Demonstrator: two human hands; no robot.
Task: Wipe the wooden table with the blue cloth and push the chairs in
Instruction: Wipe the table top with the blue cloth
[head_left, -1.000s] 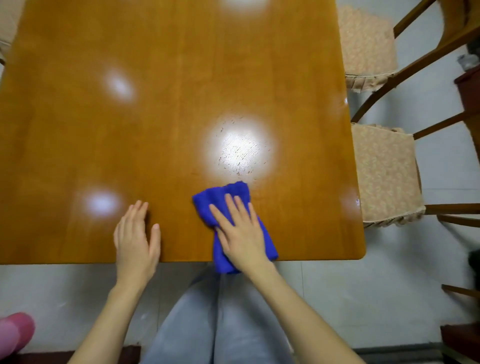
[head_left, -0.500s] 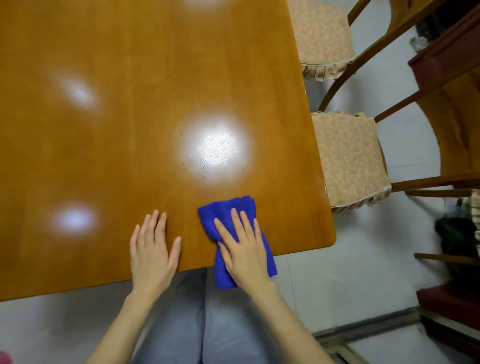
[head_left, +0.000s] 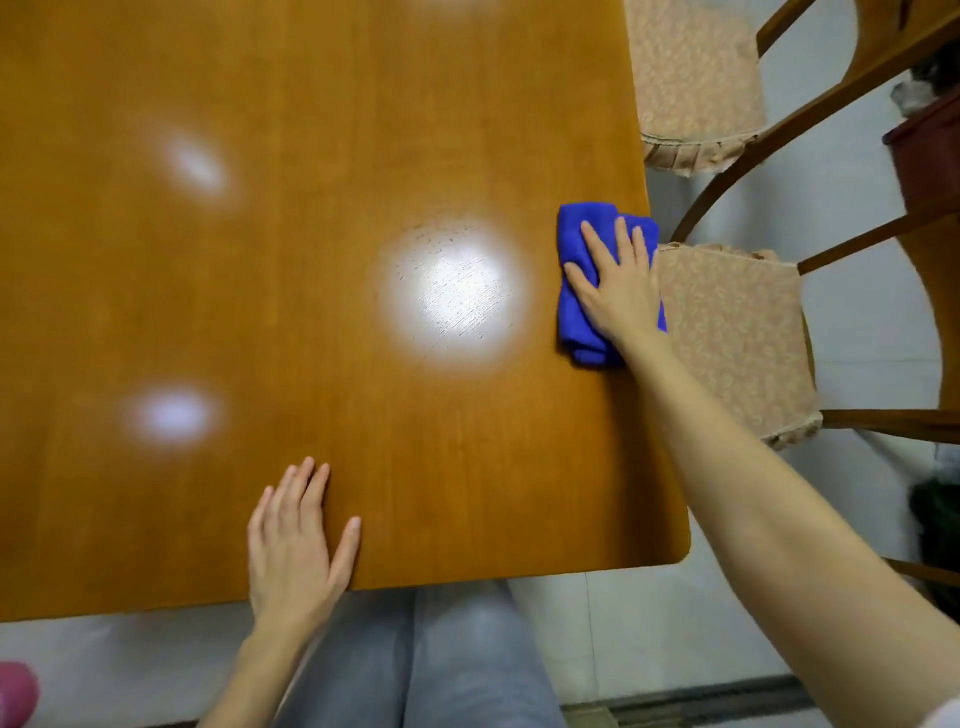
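At the table's (head_left: 311, 260) right edge: my right hand (head_left: 615, 291), fingers flat, presses the blue cloth (head_left: 571, 312) mid-wipe; left hand (head_left: 293, 545) flat, bracing; chairs (head_left: 737, 332) next, I judge.

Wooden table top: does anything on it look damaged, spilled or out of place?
No spill shows. Inside the large light reflection the wooden table shows fine dark scratch-like marks, so the finish looks worn there. The blue cloth under the right hand reaches the right edge.
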